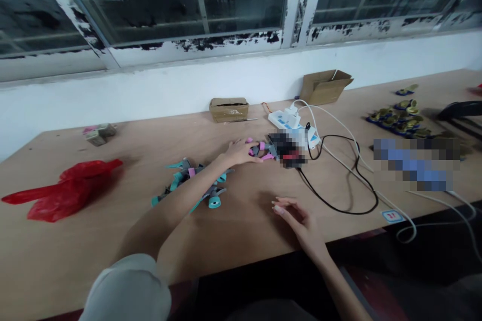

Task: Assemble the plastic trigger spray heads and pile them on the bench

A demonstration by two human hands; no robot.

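Note:
My left hand [239, 153] reaches far across the wooden table [113, 241], its fingers stretched over a small cluster of grey parts with pink caps [262, 149]; they touch the parts without a clear grip. Under my left forearm lies a pile of grey parts with teal caps [190, 180]. My right hand [295, 215] rests near the table's front edge, fingers loosely spread, holding nothing.
A red plastic bag [62, 190] lies at the left. Two small cardboard boxes [229, 109] [326, 85] stand by the wall. A white power strip [291, 120] with black and white cables [350, 180] sits right of centre. Gold and blue pieces [399, 118] lie at the far right.

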